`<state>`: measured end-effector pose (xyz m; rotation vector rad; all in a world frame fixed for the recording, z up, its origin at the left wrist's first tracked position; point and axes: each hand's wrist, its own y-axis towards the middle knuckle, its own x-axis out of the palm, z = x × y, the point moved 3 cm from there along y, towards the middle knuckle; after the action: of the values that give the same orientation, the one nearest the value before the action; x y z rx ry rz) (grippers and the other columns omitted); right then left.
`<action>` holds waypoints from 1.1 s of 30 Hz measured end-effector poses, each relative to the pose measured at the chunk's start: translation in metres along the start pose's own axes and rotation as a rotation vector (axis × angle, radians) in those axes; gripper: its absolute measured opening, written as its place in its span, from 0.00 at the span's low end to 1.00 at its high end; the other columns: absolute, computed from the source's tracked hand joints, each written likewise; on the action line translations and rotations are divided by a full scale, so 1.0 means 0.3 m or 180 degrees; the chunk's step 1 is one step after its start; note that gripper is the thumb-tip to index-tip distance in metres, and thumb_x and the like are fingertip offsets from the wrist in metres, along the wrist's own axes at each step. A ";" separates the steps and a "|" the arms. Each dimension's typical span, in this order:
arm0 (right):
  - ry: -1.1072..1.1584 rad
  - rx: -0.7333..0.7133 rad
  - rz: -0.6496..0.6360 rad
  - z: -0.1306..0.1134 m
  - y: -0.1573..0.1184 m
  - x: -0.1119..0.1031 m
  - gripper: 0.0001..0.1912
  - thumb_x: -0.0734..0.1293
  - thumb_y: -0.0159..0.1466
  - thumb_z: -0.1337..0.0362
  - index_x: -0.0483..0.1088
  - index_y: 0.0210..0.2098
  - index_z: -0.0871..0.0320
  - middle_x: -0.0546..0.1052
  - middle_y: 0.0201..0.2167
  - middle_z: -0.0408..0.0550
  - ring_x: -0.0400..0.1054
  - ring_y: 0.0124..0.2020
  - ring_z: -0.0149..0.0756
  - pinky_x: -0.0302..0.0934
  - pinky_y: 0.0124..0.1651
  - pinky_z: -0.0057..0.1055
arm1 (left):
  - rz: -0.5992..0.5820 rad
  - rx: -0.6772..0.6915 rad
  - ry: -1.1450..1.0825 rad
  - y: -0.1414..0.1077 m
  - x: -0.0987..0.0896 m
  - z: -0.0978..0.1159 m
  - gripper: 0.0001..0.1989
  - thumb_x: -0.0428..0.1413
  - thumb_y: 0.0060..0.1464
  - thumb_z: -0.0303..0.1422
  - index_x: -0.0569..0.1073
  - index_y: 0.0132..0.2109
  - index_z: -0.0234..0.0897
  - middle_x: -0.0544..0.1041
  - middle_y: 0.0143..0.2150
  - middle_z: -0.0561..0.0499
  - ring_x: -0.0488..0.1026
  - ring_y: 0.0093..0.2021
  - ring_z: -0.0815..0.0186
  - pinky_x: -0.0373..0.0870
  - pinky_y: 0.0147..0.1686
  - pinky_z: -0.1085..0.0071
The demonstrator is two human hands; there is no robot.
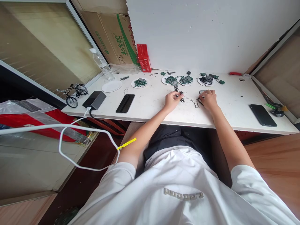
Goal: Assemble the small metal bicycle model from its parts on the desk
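My left hand (172, 101) pinches a small black miniature bicycle frame (176, 88), held just over the white table. To its right, my right hand (208, 99) has its fingers closed close to the tabletop. A small dark piece shows at its fingertips, too small to name. A little spoked wheel (202, 92) lies beside those fingers, partly covered by them. Between my hands lie thin loose metal parts (195, 103). An assembled black miniature bicycle (73, 93) stands at the table's left end.
Behind my hands are white plates of green parts (140, 82), green wheels (186, 80) and black parts (206, 80). A power bank (94, 100), a phone (125, 103), another phone (262, 115), a water bottle (103, 65) and a red box (144, 58) surround the work area. A white cable (61, 140) hangs left.
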<state>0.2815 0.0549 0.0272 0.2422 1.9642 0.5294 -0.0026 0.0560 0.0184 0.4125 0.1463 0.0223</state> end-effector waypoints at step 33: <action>0.2393 -0.0105 -0.0603 -0.306 -0.039 -0.074 0.18 0.77 0.61 0.51 0.81 0.46 0.55 0.84 0.44 0.53 0.77 0.43 0.44 0.75 0.47 0.41 | -0.0278 -0.0107 -0.0816 0.038 -0.099 0.154 0.31 0.72 0.52 0.63 0.86 0.42 0.37 0.86 0.43 0.44 0.70 0.26 0.73 0.67 0.26 0.71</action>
<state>0.2097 0.0122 0.0728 -0.1994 2.6640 0.5765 -0.0251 0.0464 0.0690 0.3715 -0.0888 -0.1137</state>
